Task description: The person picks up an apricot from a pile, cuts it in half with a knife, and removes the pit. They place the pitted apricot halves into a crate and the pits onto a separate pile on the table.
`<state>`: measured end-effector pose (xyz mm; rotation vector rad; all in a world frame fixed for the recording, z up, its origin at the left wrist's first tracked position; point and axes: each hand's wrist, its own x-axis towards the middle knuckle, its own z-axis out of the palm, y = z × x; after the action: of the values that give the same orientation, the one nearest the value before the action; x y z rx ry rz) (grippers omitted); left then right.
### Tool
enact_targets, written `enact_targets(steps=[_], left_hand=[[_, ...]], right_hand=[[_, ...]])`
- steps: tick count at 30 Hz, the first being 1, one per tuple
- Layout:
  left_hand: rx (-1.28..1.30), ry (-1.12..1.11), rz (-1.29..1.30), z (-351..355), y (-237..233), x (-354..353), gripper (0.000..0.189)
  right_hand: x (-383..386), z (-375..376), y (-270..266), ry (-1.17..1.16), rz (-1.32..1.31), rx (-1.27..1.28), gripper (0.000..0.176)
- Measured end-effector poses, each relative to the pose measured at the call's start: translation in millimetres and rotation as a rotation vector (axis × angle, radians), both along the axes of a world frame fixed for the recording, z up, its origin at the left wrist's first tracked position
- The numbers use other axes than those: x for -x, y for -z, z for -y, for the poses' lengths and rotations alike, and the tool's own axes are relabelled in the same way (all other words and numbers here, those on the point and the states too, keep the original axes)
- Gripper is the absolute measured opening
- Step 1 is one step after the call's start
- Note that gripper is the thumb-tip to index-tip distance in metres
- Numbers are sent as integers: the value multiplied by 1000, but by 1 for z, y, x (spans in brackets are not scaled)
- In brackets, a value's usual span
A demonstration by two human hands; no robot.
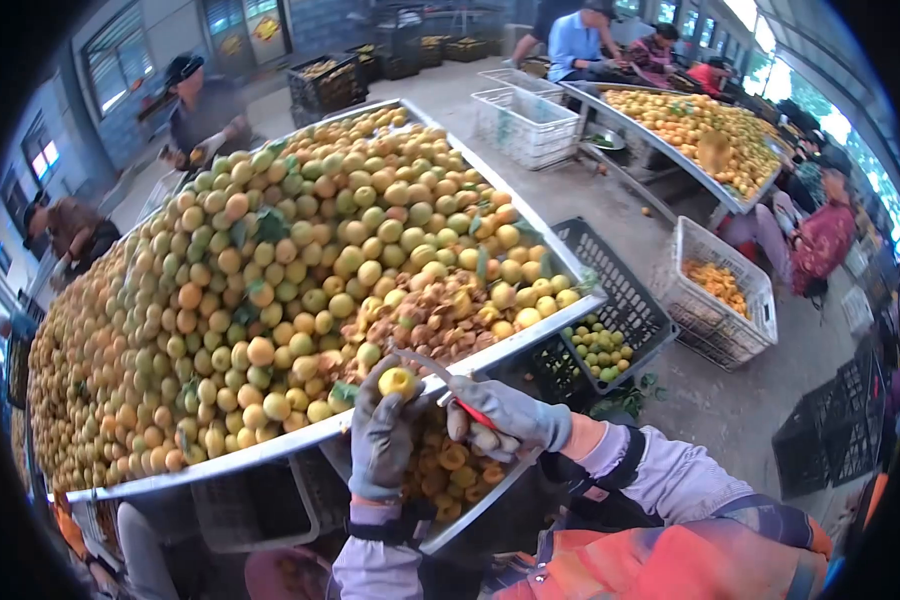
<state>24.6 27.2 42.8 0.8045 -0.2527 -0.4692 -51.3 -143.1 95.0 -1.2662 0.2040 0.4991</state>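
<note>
At table (270, 450) edge: left hand (380, 445) closed around 1 yellow fruit (397, 381); right hand (507, 415) grips red-handled clippers (467, 407).

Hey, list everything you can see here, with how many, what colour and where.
fruit pile: too many to count, yellow and green, on the big table
big table: one, metal, centre
black crate: one, holds green fruit, right of the big table
white crates: at least three, on the floor behind and to the right
second table: one, metal, orange fruit, upper right
people: several, around both tables
held fruit: one, yellow, in left hand
clippers: one, red-handled, in right hand
left hand: grey glove
right hand: grey glove
</note>
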Motion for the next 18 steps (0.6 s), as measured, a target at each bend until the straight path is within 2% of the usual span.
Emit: enact_targets(steps=[2, 4, 8, 10, 14, 16, 17, 18], left_hand=[[79, 60, -56, -1, -1, 1, 52], [81, 79, -46, -1, -1, 0, 53], [47, 94, -48, -3, 8, -2, 59], [67, 77, -20, -1, 3, -2, 60], [20, 79, -34, -2, 1, -1, 59], [19, 104, -18, -2, -1, 1, 50], [24, 108, -16, -2, 1, 1, 50], [65, 107, 18, -2, 4, 0, 49]], right_hand=[[0, -3, 6, -9, -8, 92, 60], [2, -4, 16, -9, 158, 187, 59], [2, -8, 0, -31, 97, 222, 56], [4, -11, 0, 28, 116, 273, 42], [2, -12, 12, 51, 208, 385, 40], [-1, -11, 13, 38, 169, 465, 28], [-2, -10, 17, 42, 170, 469, 28], [-2, -8, 27, 22, 255, 531, 24]])
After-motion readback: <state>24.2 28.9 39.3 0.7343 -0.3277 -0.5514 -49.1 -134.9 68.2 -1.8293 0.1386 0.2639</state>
